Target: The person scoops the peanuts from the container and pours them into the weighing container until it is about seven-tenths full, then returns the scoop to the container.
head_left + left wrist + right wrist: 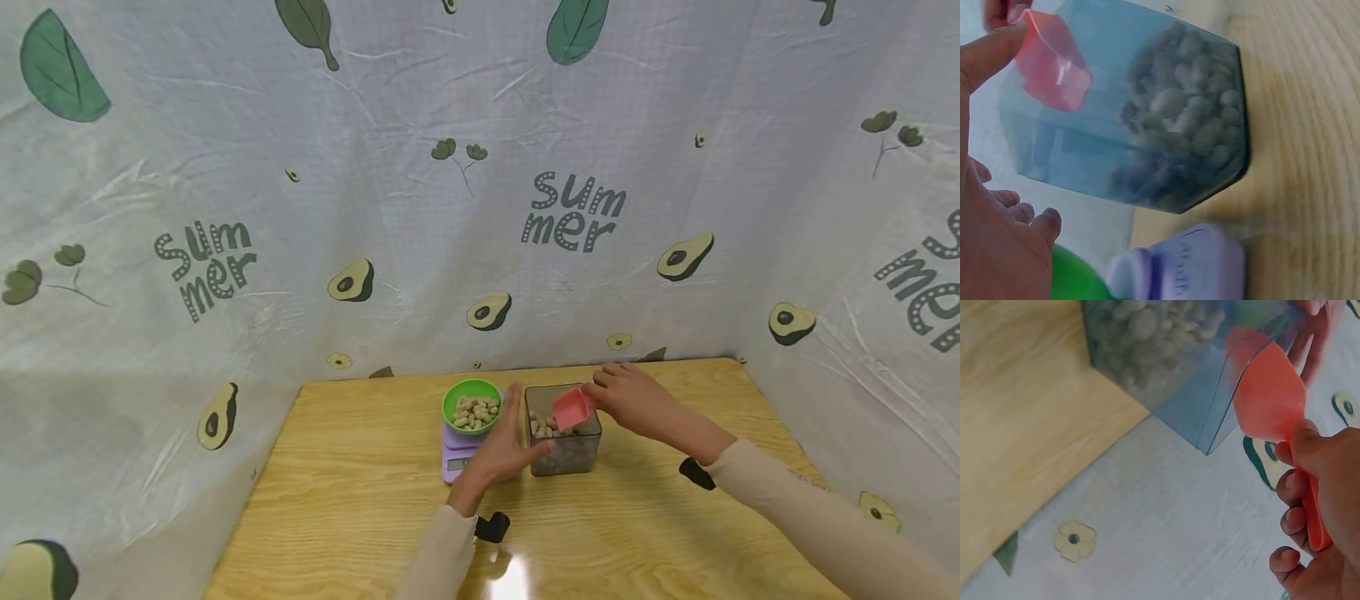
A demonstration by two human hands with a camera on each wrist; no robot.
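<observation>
My right hand (633, 402) grips the handle of a red scoop (572, 409), its fingers curled round it in the right wrist view. The scoop's head is over the mouth of a clear, smoky plastic bin (564, 460), which holds unshelled peanuts (1185, 106) in its lower part. Whether anything lies in the scoop cannot be told. My left hand (501, 454) is spread at the bin's left side, fingers extended and thumb by the front rim; firm contact is unclear. Just left of it, a green bowl (447, 407) of peanuts (476, 413) sits on a purple kitchen scale (456, 463).
Bin and scale stand side by side near the back of a wooden table (352, 492). A white printed sheet (420, 225) hangs behind the table and along both sides. Black wrist cameras (492, 527) are worn on both wrists.
</observation>
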